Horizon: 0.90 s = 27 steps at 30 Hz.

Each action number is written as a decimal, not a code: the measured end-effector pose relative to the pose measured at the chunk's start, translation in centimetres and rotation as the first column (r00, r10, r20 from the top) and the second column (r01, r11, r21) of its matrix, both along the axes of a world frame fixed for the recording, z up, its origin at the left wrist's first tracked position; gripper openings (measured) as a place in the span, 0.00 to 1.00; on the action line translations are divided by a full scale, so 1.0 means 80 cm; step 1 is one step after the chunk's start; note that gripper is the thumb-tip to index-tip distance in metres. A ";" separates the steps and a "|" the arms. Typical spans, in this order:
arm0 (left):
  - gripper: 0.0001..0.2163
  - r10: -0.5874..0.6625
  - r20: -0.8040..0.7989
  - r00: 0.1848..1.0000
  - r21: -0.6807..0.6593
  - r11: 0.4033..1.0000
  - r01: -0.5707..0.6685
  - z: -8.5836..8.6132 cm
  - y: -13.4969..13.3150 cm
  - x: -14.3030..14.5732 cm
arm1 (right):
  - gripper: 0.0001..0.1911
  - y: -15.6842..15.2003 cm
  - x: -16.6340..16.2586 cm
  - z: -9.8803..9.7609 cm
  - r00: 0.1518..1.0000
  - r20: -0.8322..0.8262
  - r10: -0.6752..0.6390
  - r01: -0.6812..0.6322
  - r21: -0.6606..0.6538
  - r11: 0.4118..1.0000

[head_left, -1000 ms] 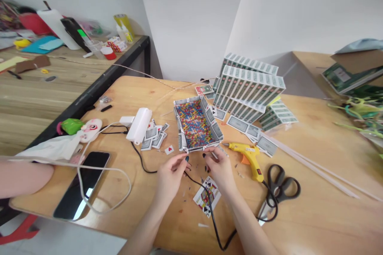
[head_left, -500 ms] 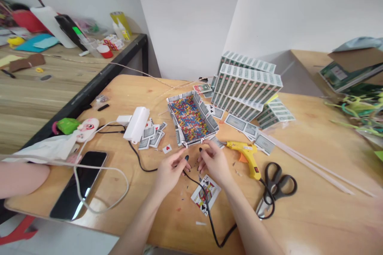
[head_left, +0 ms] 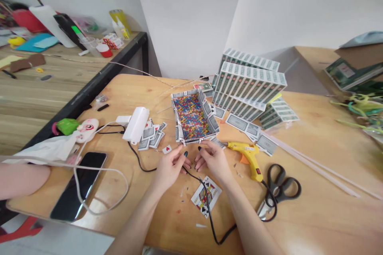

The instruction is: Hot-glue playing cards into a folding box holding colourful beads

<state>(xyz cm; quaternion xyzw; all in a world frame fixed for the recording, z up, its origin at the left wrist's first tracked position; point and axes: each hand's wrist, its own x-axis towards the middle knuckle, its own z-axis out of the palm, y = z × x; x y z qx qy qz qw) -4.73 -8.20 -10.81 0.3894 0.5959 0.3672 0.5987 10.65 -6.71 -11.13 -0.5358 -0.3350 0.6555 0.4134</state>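
Note:
A small open tray built of playing cards (head_left: pixel 209 118) lies in the middle of the table, its floor speckled red, blue and yellow. At its near side, my left hand (head_left: pixel 171 166) has its index fingertip by the left corner, thumb apart. My right hand (head_left: pixel 213 160) is opposite, with a fingertip at the same near edge. Both hands have loosely bent, separated fingers and appear to touch the tray without gripping it. A black cord (head_left: pixel 206 195) runs below my hands, over a jack card (head_left: pixel 212 197). A yellow glue gun (head_left: pixel 248 153) lies right of my right hand.
Black-handled scissors (head_left: pixel 281 185) and clear glue sticks (head_left: pixel 311 163) lie at the right. Stacked card boxes (head_left: pixel 251 81) stand behind the tray. Leftward are loose cards (head_left: pixel 152 135), a white power strip (head_left: pixel 136 125), a phone (head_left: pixel 79 187) and a looped white cable (head_left: pixel 127 179).
The tray has turned slightly clockwise, its far end swinging right and its near edge now more level. My hands have shifted slightly with it, fingertips still at the near edge.

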 end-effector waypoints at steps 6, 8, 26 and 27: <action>0.20 0.008 -0.008 1.000 0.054 0.999 -0.008 -0.003 0.006 -0.003 | 0.24 -0.002 -0.005 0.003 1.000 -0.014 -0.018 0.018 -0.034 0.999; 0.17 0.025 -0.018 1.000 0.078 0.997 -0.023 -0.003 0.010 -0.004 | 0.23 0.000 -0.006 0.004 1.000 -0.011 -0.029 0.029 -0.030 0.999; 0.20 -0.075 0.011 0.997 0.010 0.997 0.075 -0.003 0.013 -0.010 | 0.24 0.011 0.005 0.001 0.994 0.040 0.101 -0.099 -0.051 0.994; 0.20 -0.087 0.002 0.996 -0.001 0.996 0.087 -0.004 0.014 -0.011 | 0.24 0.012 0.006 0.000 0.992 0.049 0.118 -0.115 -0.053 0.992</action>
